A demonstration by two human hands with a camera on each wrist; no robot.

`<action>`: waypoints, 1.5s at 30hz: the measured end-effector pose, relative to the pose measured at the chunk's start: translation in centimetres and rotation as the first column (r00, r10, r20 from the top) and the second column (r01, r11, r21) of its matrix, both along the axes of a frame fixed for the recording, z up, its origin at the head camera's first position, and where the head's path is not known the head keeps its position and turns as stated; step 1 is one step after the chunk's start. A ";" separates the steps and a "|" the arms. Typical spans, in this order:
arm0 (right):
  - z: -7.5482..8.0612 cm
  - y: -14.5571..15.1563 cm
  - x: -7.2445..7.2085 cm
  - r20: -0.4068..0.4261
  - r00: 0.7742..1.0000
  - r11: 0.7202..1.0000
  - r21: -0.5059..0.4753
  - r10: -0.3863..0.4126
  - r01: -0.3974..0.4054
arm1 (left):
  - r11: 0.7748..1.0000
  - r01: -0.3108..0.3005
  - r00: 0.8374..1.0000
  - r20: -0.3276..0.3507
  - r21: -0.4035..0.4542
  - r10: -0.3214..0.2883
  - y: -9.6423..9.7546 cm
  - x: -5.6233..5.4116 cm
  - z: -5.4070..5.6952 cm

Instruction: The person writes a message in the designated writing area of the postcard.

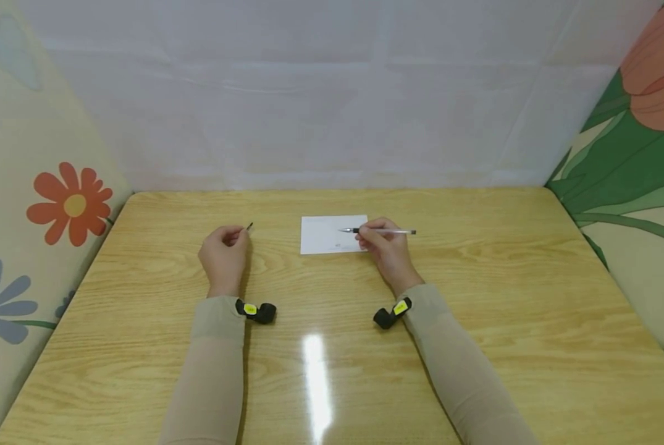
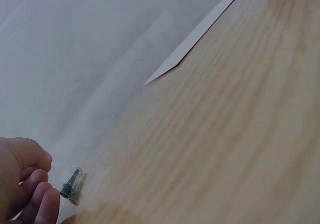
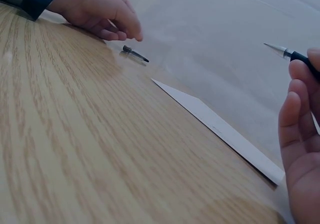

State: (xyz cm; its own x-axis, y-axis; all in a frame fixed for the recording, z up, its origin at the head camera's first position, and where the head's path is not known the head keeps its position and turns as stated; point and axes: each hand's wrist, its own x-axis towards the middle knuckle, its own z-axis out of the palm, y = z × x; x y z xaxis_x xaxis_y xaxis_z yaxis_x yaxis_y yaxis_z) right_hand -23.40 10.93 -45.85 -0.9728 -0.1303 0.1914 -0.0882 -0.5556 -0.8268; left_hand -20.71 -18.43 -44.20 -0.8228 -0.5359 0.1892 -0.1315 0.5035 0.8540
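My right hand (image 1: 386,250) holds an uncapped gel pen (image 1: 398,232) with a clear barrel and black grip, its tip pointing left. The pen's metal tip (image 3: 277,48) is over a white card (image 1: 326,235) and stands clear of it in the right wrist view. A small clear pen cap with a dark inside (image 2: 71,183) lies on the table beside the fingertips of my left hand (image 1: 226,253). In the right wrist view a small gap shows between the cap (image 3: 135,54) and the loosely curled left fingers (image 3: 131,27).
The wooden table (image 1: 309,290) ends at a pale cloth backdrop (image 1: 309,123). Flower-patterned panels (image 1: 76,204) flank both sides. Each wrist wears a black camera (image 1: 265,313). Small print shows along the card's lower edge.
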 end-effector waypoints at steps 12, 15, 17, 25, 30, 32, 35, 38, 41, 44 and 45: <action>0.1 0.0 0.2 0.017 1.000 1.000 0.005 -0.009 0.009 | 0.991 0.130 0.984 -0.125 0.017 -0.127 0.7 0.0 0.6; 0.1 0.0 0.1 0.019 1.000 1.000 0.007 -0.008 0.007 | 0.979 0.204 0.971 -0.122 -0.016 -0.204 1.0 0.1 0.8; 0.1 0.0 0.1 0.020 1.000 1.000 0.009 -0.008 0.007 | 0.963 0.266 0.957 -0.106 -0.044 -0.269 1.2 0.2 1.0; 0.2 0.1 0.2 0.015 1.000 1.000 0.006 -0.004 0.004 | 0.885 0.445 0.894 0.011 -0.138 -0.448 2.0 0.4 1.7; 0.2 0.2 0.3 0.011 1.000 1.000 0.007 -0.001 0.001 | 0.842 0.509 0.861 0.109 -0.177 -0.497 2.6 0.6 2.2; 0.3 0.2 0.3 0.009 1.000 1.000 0.013 -0.002 0.002 | 0.819 0.538 0.843 0.153 -0.200 -0.516 2.8 0.7 2.3; 0.3 0.1 0.3 0.008 1.000 1.000 0.018 0.003 -0.003 | 0.776 0.591 0.805 0.222 -0.220 -0.551 3.1 0.8 2.5; 0.2 0.1 0.3 0.005 1.000 1.000 0.014 0.009 -0.009 | 0.732 0.642 0.764 0.276 -0.231 -0.583 3.4 0.8 2.8; 0.3 0.0 0.2 0.001 1.000 1.000 0.010 0.014 -0.014 | 0.692 0.684 0.726 0.311 -0.230 -0.614 3.6 0.8 2.9; 0.3 0.0 0.2 -0.001 1.000 1.000 0.013 0.017 -0.017 | 0.659 0.717 0.693 0.342 -0.228 -0.635 3.6 0.8 2.8; 0.4 0.0 0.2 0.001 1.000 1.000 0.012 0.018 -0.018 | 0.649 0.726 0.682 0.354 -0.228 -0.640 3.7 0.9 2.8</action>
State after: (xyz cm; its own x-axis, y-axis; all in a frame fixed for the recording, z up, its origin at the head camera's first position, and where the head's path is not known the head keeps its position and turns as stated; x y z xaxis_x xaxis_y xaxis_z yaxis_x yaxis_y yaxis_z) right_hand -23.20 10.89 -45.49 -0.9705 -0.1499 0.1890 -0.0779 -0.5469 -0.8336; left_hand -19.83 -14.75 -41.41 -0.9665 0.2568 0.0021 0.2041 0.7629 0.6135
